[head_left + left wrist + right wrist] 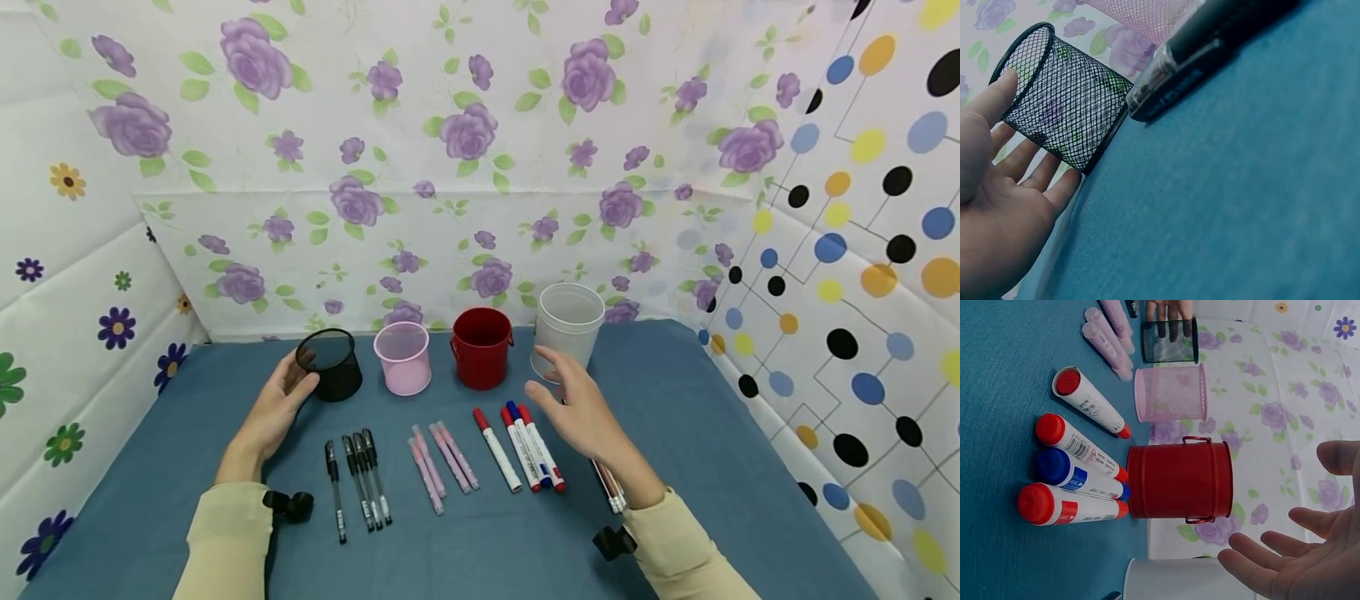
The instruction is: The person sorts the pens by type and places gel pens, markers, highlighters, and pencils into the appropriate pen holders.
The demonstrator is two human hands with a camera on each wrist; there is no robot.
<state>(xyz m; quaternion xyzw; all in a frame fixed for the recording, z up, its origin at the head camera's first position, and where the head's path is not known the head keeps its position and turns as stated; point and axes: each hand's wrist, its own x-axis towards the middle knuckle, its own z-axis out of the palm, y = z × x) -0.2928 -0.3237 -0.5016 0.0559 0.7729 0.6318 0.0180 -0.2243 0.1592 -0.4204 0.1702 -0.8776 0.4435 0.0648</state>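
Note:
My left hand (268,408) is beside a black mesh pen cup (341,379), which stands upright. In the left wrist view, its thumb (1004,94) overlaps the rim and the loosely spread fingers lie along the cup's side. My right hand (579,408) is held in front of a tall white bin (585,329), fingers spread and nothing held. The fingertips overlap the bin in the right wrist view. Between the hands stand a pink mesh cup (405,367) and a red bucket (481,354) with small side handles.
In front of the containers lie several black-capped pens (363,479), pink pens (453,458) and white markers (525,446) with red or blue caps. Pencils (611,492) are partly hidden by my right wrist. Behind the blue cloth (480,558) rises a flowered backdrop (420,225).

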